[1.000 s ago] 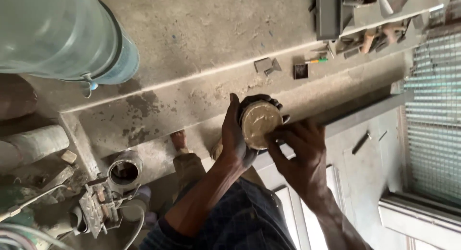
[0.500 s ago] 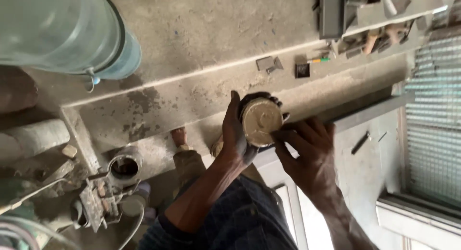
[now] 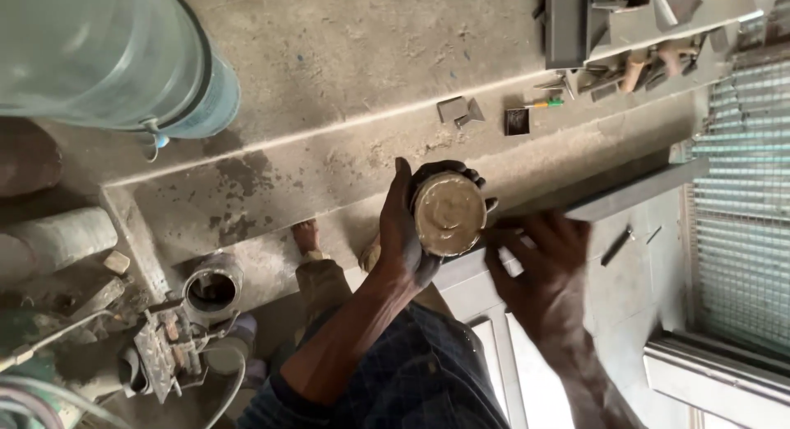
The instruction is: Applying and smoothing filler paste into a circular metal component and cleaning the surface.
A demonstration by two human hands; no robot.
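Two hands in shot, and the left hand (image 3: 405, 231) has its fingers wrapped snugly around a round tin (image 3: 448, 212) full of some beige, putty-looking paste, holding it right about dead centre with the open face turned up at the camera. Over at 4 o'clock from the tin, the right hand (image 3: 547, 268) sits with its fingers spread fairly wide against a pale flat panel (image 3: 625, 289), not gripping anything as far as I can see; it's blurred, so can't tell much more. A long grey metal bar (image 3: 613, 190) runs off toward 3 o'clock just beside the tin. Below all that is a dusty concrete step (image 3: 329, 161), with a bare foot (image 3: 306, 235) on it at about 9 o'clock from the tin. Up at 10 o'clock there's a big blue-green water jug (image 3: 107, 54), and down at 8 o'clock a grimy bit of machinery (image 3: 185, 330) with a round opening. Small metal offcuts (image 3: 459, 109) lie on the step at 12 o'clock.
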